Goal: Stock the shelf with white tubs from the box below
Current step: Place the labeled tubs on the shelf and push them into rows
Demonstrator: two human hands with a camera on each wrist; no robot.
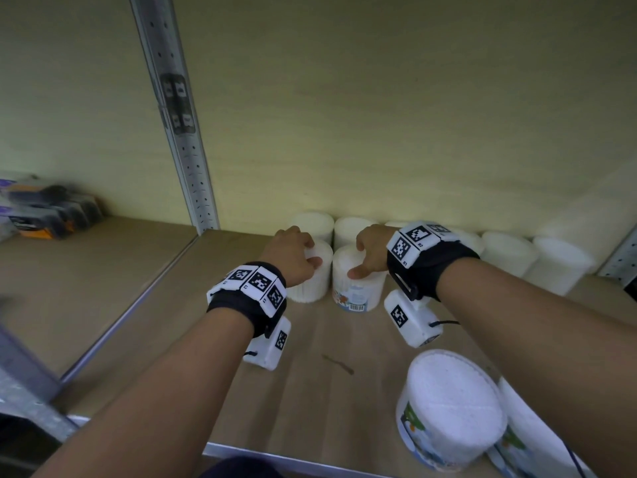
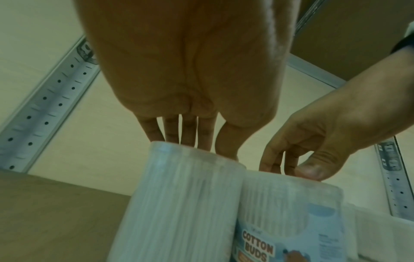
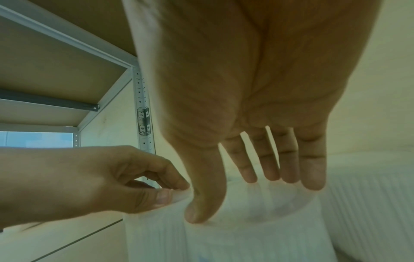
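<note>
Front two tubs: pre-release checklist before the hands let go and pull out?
1. Left tub upright on shelf: ok.
2. Right tub upright: ok, barcode faces out.
3. Left hand grips the left tub's top: ok.
4. Right hand on the right tub's top: ok.
5. Front tubs seated against back row: cannot tell.
6. Large tub near right forearm on pull-out: not ok.
</note>
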